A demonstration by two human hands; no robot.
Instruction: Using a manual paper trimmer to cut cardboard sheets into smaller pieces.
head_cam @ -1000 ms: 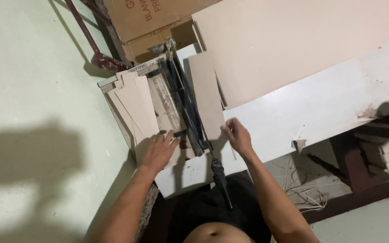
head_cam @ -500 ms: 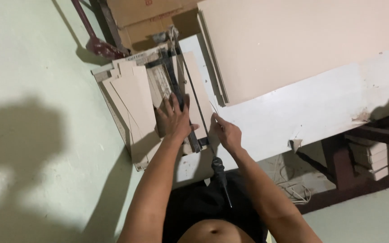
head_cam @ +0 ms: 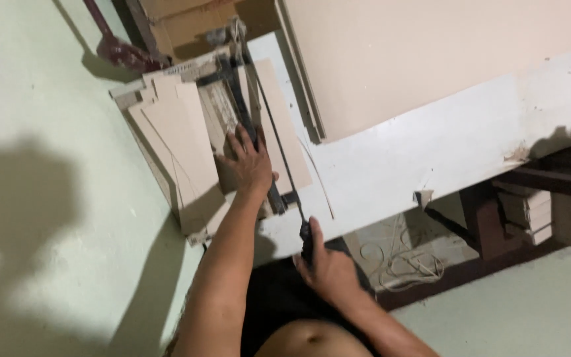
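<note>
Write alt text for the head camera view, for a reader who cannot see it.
Seen from above, a person's left hand presses flat on a lever paper cutter at the end of a white table, while the right hand grips the cutter's black handle by the table edge. Beige card sheets lie stacked beside the cutter, a large beige board behind it.

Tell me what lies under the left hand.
The left hand presses flat on a beige card strip lying on the paper cutter. The palm hides the part beneath it.
</note>
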